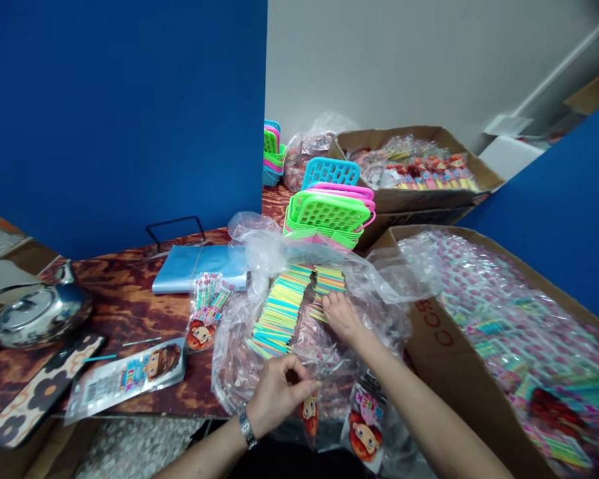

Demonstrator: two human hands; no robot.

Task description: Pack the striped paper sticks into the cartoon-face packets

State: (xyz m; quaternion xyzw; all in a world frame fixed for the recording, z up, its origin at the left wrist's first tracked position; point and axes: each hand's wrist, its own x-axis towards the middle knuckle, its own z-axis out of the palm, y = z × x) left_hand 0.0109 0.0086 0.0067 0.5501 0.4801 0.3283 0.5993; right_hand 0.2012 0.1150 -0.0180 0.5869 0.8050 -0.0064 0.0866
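Note:
A clear plastic bag (379, 279) lies spread on the wooden table (124, 299), with rows of thin pastel sticks (279, 313) on it. My right hand (342, 316) reaches into the stick rows, fingers curled on several sticks at their right end. My left hand (277, 392), with a wristwatch, pinches the near edge of the plastic, close to a cartoon-printed packet (309, 412). A second such packet (364, 426) hangs at the table's front edge.
Stacked green, pink and blue baskets (329, 213) stand behind the bag. Cardboard boxes of packets sit at the right (519, 346) and back (414, 166). A blue sheet pile (194, 266), filled packets (207, 309), a metal pot (34, 316) and a floral case (40, 392) lie left.

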